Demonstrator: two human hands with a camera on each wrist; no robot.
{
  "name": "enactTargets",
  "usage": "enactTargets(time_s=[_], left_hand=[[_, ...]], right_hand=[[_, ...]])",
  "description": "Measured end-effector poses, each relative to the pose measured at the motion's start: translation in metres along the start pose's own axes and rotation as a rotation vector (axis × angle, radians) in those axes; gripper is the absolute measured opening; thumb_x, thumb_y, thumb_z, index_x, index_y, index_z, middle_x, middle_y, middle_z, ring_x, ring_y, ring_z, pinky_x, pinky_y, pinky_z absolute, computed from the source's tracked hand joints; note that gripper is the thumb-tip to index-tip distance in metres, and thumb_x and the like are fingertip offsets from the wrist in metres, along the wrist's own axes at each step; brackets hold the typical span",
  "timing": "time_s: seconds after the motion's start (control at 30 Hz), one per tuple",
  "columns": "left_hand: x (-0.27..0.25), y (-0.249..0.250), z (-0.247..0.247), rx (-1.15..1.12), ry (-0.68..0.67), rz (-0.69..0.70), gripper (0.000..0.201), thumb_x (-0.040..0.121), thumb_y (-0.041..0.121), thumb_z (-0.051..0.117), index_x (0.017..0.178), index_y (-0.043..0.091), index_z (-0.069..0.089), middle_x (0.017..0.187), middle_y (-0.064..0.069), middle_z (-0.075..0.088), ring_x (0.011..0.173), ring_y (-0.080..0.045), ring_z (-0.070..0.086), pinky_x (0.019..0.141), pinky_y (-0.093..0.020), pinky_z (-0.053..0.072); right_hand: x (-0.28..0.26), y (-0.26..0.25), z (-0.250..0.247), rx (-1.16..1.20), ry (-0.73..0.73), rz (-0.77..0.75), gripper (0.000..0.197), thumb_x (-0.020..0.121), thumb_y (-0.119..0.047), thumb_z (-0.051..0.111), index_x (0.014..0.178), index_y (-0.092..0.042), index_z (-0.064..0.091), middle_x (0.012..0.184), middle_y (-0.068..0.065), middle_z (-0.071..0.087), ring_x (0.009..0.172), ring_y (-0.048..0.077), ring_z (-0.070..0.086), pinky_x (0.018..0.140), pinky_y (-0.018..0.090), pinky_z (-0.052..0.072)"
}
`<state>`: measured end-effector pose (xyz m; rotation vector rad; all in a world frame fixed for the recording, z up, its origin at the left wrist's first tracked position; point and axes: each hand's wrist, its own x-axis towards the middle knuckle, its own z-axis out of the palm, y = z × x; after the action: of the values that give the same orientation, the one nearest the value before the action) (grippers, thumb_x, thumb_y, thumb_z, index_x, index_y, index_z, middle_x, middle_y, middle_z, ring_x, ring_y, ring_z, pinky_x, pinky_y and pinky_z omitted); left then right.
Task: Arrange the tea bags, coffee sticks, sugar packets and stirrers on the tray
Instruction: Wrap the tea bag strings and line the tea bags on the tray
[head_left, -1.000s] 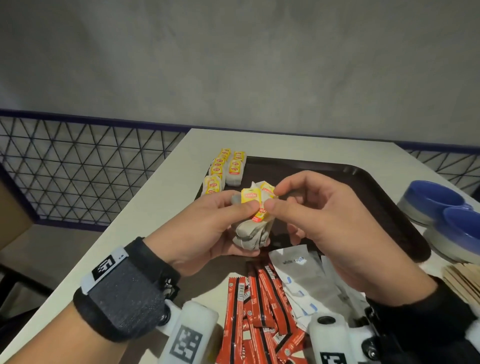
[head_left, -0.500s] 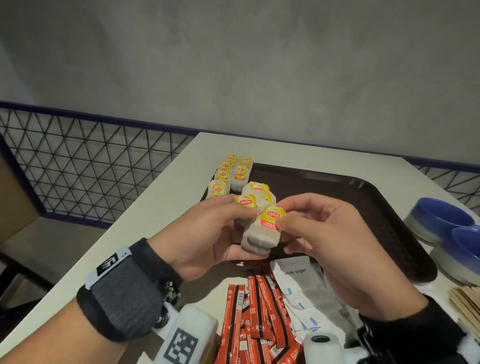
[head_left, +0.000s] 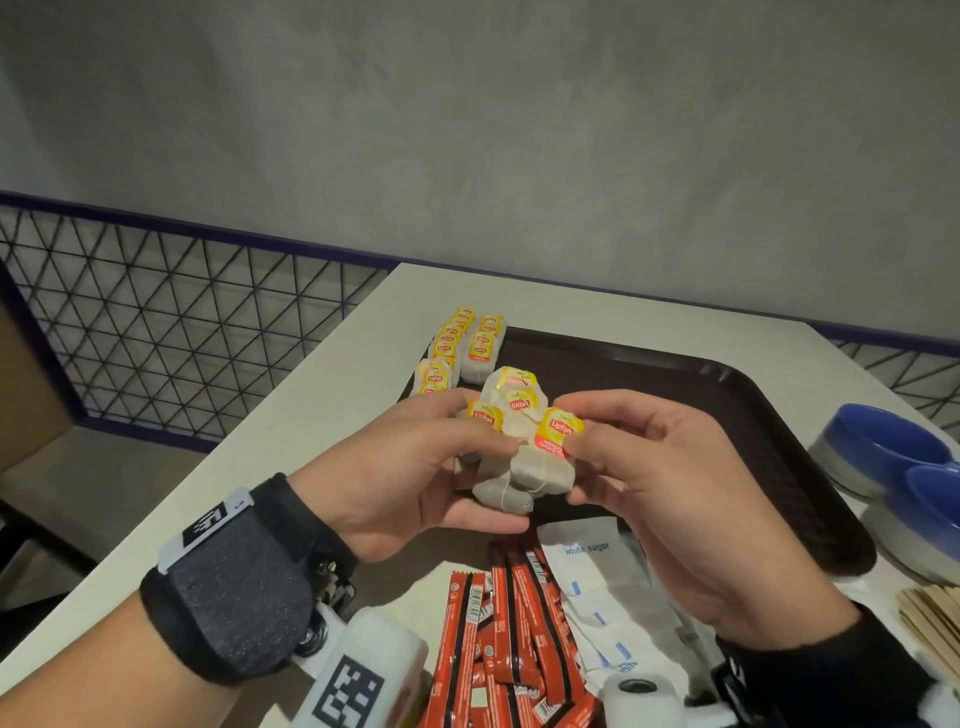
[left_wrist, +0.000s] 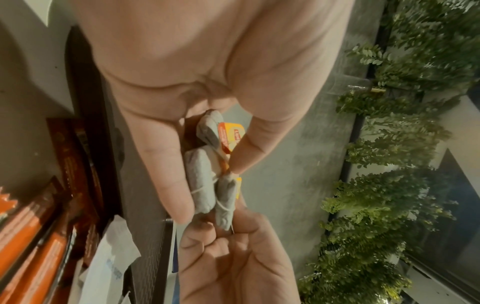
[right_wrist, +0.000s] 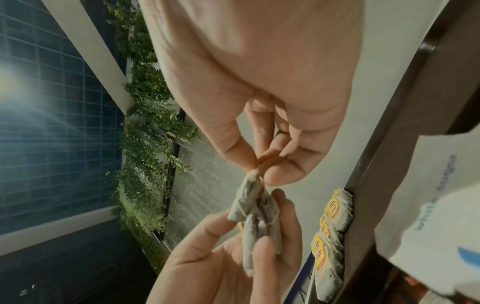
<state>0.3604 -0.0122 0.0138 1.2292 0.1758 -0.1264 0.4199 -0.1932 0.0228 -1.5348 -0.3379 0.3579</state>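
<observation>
Both hands hold a small bunch of tea bags (head_left: 511, 457) in the air above the near-left part of the dark tray (head_left: 753, 415). The left hand (head_left: 415, 467) cups the bunch from below, fingers and thumb curled round it, while the right hand (head_left: 660, 483) pinches the yellow tag of the bag nearest it between thumb and forefinger. The bags hang with their long axes roughly upright, tags on top. From the hands, the rows of tea bags already laid (head_left: 462, 348) along the tray's left edge lie at about 11 o'clock, just beyond the left hand, so that hand is the nearer one. The next bag probably goes at the near end of those rows. Coffee sticks (head_left: 498, 639) and sugar packets (head_left: 597, 587) lie on the counter (head_left: 311, 441) at 6 o'clock, and the wooden stirrers (head_left: 930, 618) at 4 o'clock.
</observation>
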Motion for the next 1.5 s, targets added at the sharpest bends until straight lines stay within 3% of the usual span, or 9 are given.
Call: enactTargets(time_s=[0.23, 0.47, 0.53, 0.63, 0.73, 0.83, 1.2, 1.33, 1.5], left_hand=[[0.001, 0.0, 0.002, 0.037, 0.015, 0.007, 0.032, 0.097, 0.008, 0.06, 0.129, 0.006, 0.06, 0.112, -0.015, 0.075, 0.088, -0.024, 0.076, 0.064, -0.038, 0.064], [-0.001, -0.002, 0.003, 0.046, 0.01, -0.003, 0.03, 0.097, 0.01, 0.061, 0.126, 0.005, 0.059, 0.108, -0.014, 0.076, 0.089, -0.026, 0.076, 0.07, -0.041, 0.065], [-0.001, -0.001, 0.003, 0.034, 0.03, 0.0, 0.021, 0.098, 0.008, 0.058, 0.117, -0.002, 0.057, 0.111, -0.018, 0.072, 0.09, -0.028, 0.076, 0.068, -0.042, 0.065], [-0.003, 0.001, 0.005, 0.005, 0.043, 0.002, 0.006, 0.099, 0.007, 0.053, 0.095, 0.005, 0.057, 0.1, -0.017, 0.064, 0.084, -0.029, 0.075, 0.065, -0.041, 0.063], [-0.001, 0.0, 0.004, 0.02, 0.031, 0.001, 0.023, 0.101, 0.01, 0.052, 0.116, -0.005, 0.06, 0.116, -0.026, 0.068, 0.087, -0.028, 0.074, 0.066, -0.041, 0.064], [-0.001, -0.001, 0.004, 0.015, 0.016, 0.006, 0.033, 0.102, 0.014, 0.053, 0.131, -0.002, 0.057, 0.122, -0.02, 0.071, 0.092, -0.027, 0.074, 0.066, -0.039, 0.064], [0.004, -0.002, -0.001, -0.018, 0.1, 0.055, 0.026, 0.101, 0.017, 0.057, 0.123, 0.002, 0.061, 0.103, -0.013, 0.075, 0.087, -0.025, 0.076, 0.061, -0.037, 0.064], [0.004, -0.002, 0.0, 0.0, 0.133, 0.065, 0.019, 0.1, 0.017, 0.059, 0.116, 0.007, 0.063, 0.098, -0.008, 0.076, 0.087, -0.022, 0.076, 0.06, -0.037, 0.064], [0.005, -0.004, 0.0, 0.045, 0.15, 0.103, 0.023, 0.099, 0.016, 0.062, 0.12, 0.008, 0.061, 0.1, -0.008, 0.075, 0.086, -0.022, 0.076, 0.06, -0.035, 0.064]], right_hand=[[0.001, -0.003, -0.002, -0.072, -0.019, 0.059, 0.018, 0.09, 0.002, 0.064, 0.093, -0.007, 0.079, 0.086, 0.013, 0.078, 0.067, 0.014, 0.066, 0.067, 0.033, 0.056], [-0.001, 0.0, 0.0, -0.112, -0.036, 0.057, 0.011, 0.09, -0.004, 0.069, 0.092, -0.007, 0.079, 0.087, 0.016, 0.077, 0.065, 0.014, 0.062, 0.056, 0.029, 0.051], [0.0, 0.0, 0.0, -0.125, -0.023, 0.048, 0.012, 0.091, -0.005, 0.069, 0.091, -0.008, 0.08, 0.087, 0.016, 0.077, 0.065, 0.013, 0.062, 0.056, 0.028, 0.051], [-0.001, 0.0, 0.0, -0.153, -0.018, 0.007, 0.015, 0.091, -0.006, 0.069, 0.095, -0.014, 0.08, 0.088, 0.013, 0.077, 0.068, 0.013, 0.065, 0.06, 0.026, 0.053], [-0.003, -0.001, 0.001, -0.109, -0.036, -0.027, 0.023, 0.091, -0.003, 0.07, 0.106, -0.018, 0.078, 0.095, 0.023, 0.073, 0.073, 0.019, 0.066, 0.06, 0.024, 0.055], [-0.005, -0.005, 0.001, -0.037, -0.075, -0.028, 0.025, 0.089, 0.0, 0.07, 0.106, -0.017, 0.078, 0.098, 0.029, 0.069, 0.073, 0.021, 0.063, 0.058, 0.024, 0.054], [-0.002, -0.004, -0.006, -0.248, -0.048, -0.043, 0.009, 0.085, -0.011, 0.074, 0.085, -0.018, 0.08, 0.089, 0.005, 0.078, 0.081, 0.016, 0.068, 0.074, 0.036, 0.052], [-0.002, -0.007, -0.01, -0.194, -0.051, -0.062, 0.011, 0.083, -0.007, 0.07, 0.082, -0.013, 0.079, 0.09, 0.006, 0.078, 0.096, 0.03, 0.07, 0.09, 0.048, 0.053], [-0.013, -0.018, -0.004, -0.186, -0.177, -0.169, 0.028, 0.082, 0.005, 0.065, 0.088, -0.019, 0.078, 0.086, 0.021, 0.068, 0.078, 0.025, 0.064, 0.073, 0.04, 0.053]])
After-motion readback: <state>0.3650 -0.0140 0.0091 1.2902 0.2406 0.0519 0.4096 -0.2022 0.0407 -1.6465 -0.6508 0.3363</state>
